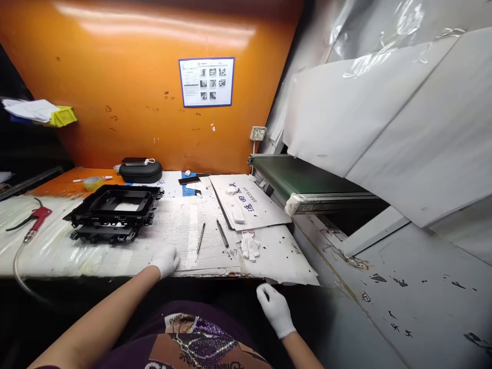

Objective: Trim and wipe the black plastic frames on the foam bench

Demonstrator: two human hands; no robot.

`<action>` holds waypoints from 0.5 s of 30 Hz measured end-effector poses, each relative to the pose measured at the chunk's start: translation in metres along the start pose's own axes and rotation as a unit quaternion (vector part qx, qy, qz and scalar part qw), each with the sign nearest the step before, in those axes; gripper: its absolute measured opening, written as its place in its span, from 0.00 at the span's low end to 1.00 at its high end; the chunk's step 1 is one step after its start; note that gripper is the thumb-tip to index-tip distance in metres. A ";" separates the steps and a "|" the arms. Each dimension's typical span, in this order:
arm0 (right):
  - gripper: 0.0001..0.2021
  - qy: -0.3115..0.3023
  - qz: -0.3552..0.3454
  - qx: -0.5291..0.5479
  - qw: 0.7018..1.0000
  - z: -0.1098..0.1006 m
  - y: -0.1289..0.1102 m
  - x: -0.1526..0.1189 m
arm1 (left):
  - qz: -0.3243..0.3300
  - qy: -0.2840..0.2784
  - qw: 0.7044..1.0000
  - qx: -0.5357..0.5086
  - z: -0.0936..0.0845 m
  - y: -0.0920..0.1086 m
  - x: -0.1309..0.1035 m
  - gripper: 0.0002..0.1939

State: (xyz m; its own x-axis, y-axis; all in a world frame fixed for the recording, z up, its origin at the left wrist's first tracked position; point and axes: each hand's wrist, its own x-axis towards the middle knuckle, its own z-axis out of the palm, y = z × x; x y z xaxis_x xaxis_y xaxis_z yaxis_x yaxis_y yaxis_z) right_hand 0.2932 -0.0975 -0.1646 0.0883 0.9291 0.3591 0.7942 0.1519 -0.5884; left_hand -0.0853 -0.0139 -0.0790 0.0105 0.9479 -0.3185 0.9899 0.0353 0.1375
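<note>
My left hand (pixel 166 260), in a white glove, rests on the front edge of the covered table with its fingers curled; whether it holds anything is hidden. Off the table's front edge hangs my right hand (pixel 275 309), also gloved, its fingers bent inward and nothing visible in them. Black plastic frames (pixel 111 211) lie on the table to the left, beyond my left hand. A thin silver pen (pixel 200 240) and a dark pen (pixel 222 233) lie between the hands, farther back. Nearest my right hand on the table is a loose white glove (pixel 249 246).
A red air gun (pixel 40 218) with a hose lies at the far left. Behind the frames are a black case (pixel 141 171) and a tape roll (pixel 93 183). White boards (pixel 265 210) lie at the right, beside a green conveyor belt (pixel 303 177). A phone (pixel 189 180) lies near the orange wall.
</note>
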 end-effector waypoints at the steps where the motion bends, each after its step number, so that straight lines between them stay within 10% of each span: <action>1: 0.20 -0.021 -0.015 0.001 1.000 0.003 -0.006 0.012 | -0.018 0.001 1.000 -0.012 0.002 -0.003 -0.002 0.15; 8: 0.15 -0.105 0.044 -0.107 0.988 0.055 -0.074 0.103 | -0.047 -0.014 0.998 -0.047 0.004 -0.005 -0.001 0.18; 15: 0.10 -0.103 0.070 -0.163 0.979 0.082 -0.076 0.108 | -0.048 -0.014 0.998 -0.033 0.007 -0.010 0.015 0.21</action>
State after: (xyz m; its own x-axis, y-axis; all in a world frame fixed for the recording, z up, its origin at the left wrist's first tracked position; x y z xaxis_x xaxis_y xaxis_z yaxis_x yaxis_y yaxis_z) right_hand 0.1931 0.0188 -0.1410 0.1137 0.9866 0.1168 0.9357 -0.0669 -0.3463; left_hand -0.0943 -0.0025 -0.0914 -0.0788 0.9301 -0.3588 0.9750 0.1469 0.1667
